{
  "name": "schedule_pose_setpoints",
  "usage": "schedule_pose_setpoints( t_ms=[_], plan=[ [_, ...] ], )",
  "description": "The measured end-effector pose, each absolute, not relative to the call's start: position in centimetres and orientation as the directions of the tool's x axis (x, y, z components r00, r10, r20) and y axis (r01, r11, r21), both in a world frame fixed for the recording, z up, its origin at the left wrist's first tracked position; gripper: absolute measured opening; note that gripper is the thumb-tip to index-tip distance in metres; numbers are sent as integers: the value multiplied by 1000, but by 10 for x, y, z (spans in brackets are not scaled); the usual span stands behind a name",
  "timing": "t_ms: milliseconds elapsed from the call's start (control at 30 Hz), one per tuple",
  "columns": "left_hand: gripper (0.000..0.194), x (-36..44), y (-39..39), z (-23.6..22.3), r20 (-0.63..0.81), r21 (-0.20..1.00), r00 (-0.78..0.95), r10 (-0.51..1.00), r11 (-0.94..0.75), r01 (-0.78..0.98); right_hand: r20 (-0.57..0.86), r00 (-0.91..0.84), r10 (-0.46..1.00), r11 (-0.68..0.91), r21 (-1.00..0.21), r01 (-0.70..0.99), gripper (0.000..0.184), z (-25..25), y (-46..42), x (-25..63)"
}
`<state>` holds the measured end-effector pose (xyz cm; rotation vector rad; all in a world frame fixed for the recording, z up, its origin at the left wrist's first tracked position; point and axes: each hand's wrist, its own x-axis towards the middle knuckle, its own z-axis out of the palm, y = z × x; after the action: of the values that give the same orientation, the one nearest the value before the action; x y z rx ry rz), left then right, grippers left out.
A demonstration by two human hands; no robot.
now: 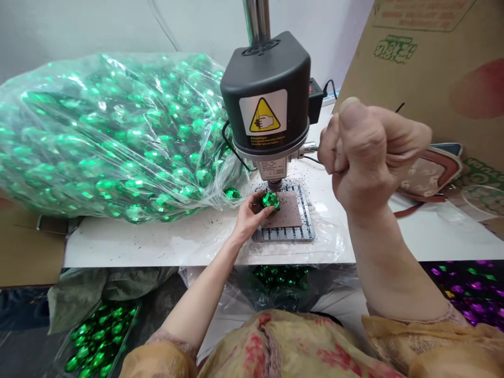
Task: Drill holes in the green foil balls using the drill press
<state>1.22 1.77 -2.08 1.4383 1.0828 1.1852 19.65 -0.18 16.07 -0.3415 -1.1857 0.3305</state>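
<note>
My left hand (251, 214) pinches a shiny green faceted ball (271, 201) between thumb and fingers. It holds the ball right under the chuck (274, 185) of a black bench drill press (265, 89); whether the bit touches the ball is hidden. Beneath them, a brown square board (291, 210) lies on the slotted metal base (309, 227), with dark crumbs scattered around. My right hand (370, 152) is raised in a fist on the press's right side, closed around the feed lever (309, 149), whose outer end is hidden inside the fingers.
A big clear plastic bag (118, 136) of green balls fills the table's left side, one loose ball (232, 193) beside it. Cardboard (425, 68) and a small bag (433, 170) stand right. Below the table are green balls (100, 336) and purple ones (468, 294).
</note>
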Motion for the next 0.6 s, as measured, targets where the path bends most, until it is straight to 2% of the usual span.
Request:
schedule_pose_setpoints(
  t_ms=[133,300,600],
  plan=[
    [60,14,15,-20,198,964,183,963,-225,142,819,341,462,873,-487,-14,55,161,-4,196],
    [54,24,8,-13,264,901,178,948,-308,305,826,332,455,874,-486,12,54,161,-5,197],
    [57,35,2,-16,281,915,189,941,-323,243,841,297,453,846,-510,155,57,157,-1,200]
  ],
)
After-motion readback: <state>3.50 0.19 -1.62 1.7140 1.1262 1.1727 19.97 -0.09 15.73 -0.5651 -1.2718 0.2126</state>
